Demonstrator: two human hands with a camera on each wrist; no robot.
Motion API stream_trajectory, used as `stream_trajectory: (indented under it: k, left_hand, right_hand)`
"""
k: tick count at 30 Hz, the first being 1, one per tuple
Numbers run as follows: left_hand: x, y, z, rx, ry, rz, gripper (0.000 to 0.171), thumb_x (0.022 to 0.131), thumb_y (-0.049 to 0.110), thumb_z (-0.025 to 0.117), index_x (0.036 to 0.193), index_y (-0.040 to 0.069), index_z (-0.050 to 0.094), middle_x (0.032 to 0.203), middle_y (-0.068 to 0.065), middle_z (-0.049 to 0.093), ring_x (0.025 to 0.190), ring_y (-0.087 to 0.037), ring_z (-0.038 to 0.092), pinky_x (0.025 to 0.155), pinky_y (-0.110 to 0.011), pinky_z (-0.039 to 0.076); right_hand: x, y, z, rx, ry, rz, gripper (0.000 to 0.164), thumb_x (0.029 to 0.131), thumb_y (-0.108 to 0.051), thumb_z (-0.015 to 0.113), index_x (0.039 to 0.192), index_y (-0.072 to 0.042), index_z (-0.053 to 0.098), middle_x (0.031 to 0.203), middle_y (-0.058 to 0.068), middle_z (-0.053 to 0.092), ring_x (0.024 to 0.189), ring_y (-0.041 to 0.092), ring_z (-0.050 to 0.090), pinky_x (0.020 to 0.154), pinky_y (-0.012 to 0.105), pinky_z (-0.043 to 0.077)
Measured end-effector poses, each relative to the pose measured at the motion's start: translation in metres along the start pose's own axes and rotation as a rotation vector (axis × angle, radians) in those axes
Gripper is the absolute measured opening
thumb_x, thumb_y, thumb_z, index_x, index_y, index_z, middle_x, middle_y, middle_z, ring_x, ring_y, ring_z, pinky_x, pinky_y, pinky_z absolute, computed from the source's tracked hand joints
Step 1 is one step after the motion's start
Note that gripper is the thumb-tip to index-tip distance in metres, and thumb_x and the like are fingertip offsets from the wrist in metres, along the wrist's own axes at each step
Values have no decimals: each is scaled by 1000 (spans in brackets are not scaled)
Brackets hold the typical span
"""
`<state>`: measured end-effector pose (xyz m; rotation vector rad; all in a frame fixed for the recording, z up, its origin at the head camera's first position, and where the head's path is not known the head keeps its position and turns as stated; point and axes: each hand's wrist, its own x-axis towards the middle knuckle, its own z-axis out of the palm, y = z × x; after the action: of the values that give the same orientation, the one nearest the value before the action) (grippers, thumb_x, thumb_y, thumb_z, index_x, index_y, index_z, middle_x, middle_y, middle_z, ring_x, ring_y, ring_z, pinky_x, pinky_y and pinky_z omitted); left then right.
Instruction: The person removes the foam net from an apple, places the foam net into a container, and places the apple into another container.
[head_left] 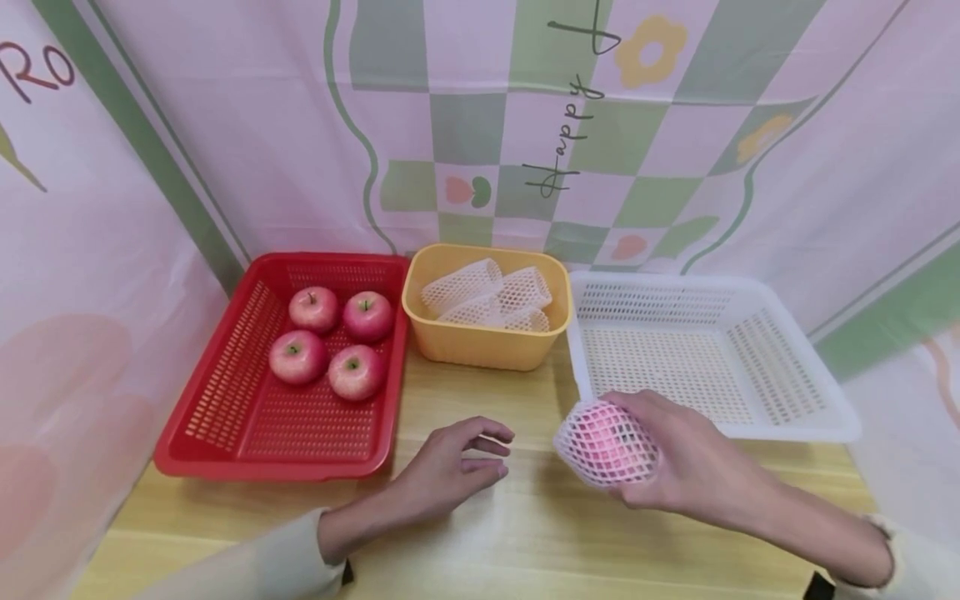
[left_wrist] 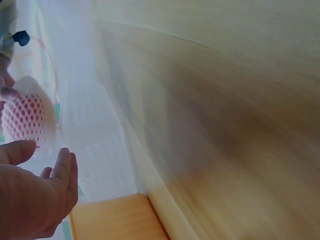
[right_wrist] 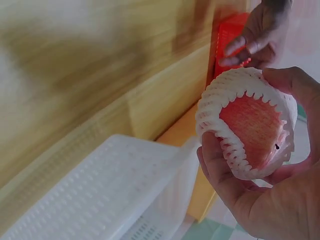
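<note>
In the head view my right hand (head_left: 686, 454) grips an apple (head_left: 609, 443) wrapped in a white foam net sleeve, held at the near left corner of the white basket. The right wrist view shows the red skin of the apple (right_wrist: 252, 127) through the sleeve's open end, with thumb and fingers around the foam net (right_wrist: 212, 107). My left hand (head_left: 450, 467) hovers over the table with loosely bent fingers and nothing in it, left of the wrapped apple. In the left wrist view, the left hand (left_wrist: 42, 187) appears below the netted apple (left_wrist: 27, 117).
A red basket (head_left: 277, 468) at the left holds several bare apples (head_left: 356, 372). At the back middle, a yellow bin (head_left: 480, 346) contains several foam net sleeves (head_left: 465, 285). The white basket (head_left: 787, 429) stands at the right on the wooden table (head_left: 525, 542). A patterned curtain (head_left: 465, 125) hangs behind.
</note>
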<state>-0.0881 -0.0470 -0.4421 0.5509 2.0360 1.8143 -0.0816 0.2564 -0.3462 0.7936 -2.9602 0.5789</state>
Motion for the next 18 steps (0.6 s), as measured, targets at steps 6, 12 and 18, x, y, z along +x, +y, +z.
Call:
stream_trajectory:
  k: [6, 12, 18]
  left_hand:
    - [3, 3, 5, -19, 21, 4, 29, 99, 3, 72, 128, 3, 66, 133, -15, 68, 121, -31, 69, 96, -26, 59]
    - [4, 7, 9, -14, 39, 20, 28, 98, 3, 74, 125, 0, 67, 126, -11, 71, 116, -26, 71, 94, -26, 59]
    - [5, 8, 14, 19, 28, 33, 19, 96, 3, 76, 115, 3, 73, 113, -7, 76, 107, -16, 74, 88, -23, 60]
  right_hand:
    - [-6, -10, 9, 13, -14, -17, 98, 57, -42, 100, 140, -7, 63, 118, -1, 71, 96, 11, 67, 78, 34, 62]
    - [-10, -14, 20, 59, -48, -15, 96, 57, -41, 100, 141, -11, 63, 117, -5, 69, 94, 6, 65, 76, 28, 60]
    - [-11, -15, 33, 72, -73, -47, 98, 56, -39, 100, 140, -8, 62, 120, -2, 70, 98, 10, 67, 81, 34, 61]
